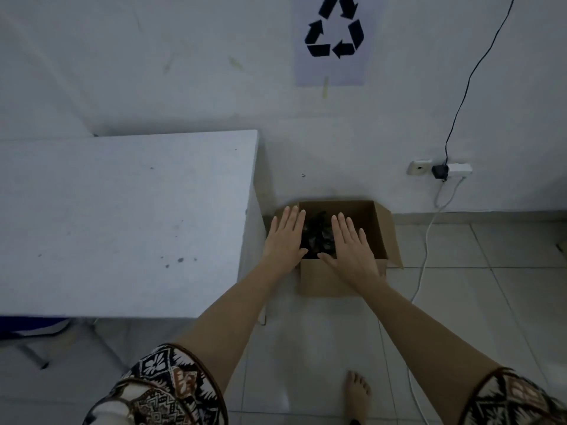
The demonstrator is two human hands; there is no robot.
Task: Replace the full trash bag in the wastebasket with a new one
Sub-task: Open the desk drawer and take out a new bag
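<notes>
Nearest the camera, two patterned sleeves (171, 388) are framing the view, and a bare foot (357, 391) is standing on the tiled floor (460, 317) behind and below the right hand. Both bare forearms are reaching forward and down. The left hand (285, 234) is lying flat and spread, palm down, fingers straight and close together, gripping nothing; it is hovering over the left edge of the cardboard box (337, 280), and whether it is touching the cardboard cannot be told. The right hand (352, 246) is likewise stretched out palm down, fingers straight and slightly fanned, thumb pointing towards the left hand, holding nothing; it is covering the near right part of the box's opening. The box is sitting on the floor directly beneath both hands with its flaps turned outward. The black trash bag (319, 237) is lying crumpled inside the box, showing in the gap between the two hands, just below them; contact with either hand cannot be made out. A white worktop (122, 225) is standing left of the left hand. Right of the right hand, a white cable (425, 256) is trailing across the floor up to a wall socket (420, 167). Beyond the fingertips, a recycling sign (334, 32) is hanging on the wall.
</notes>
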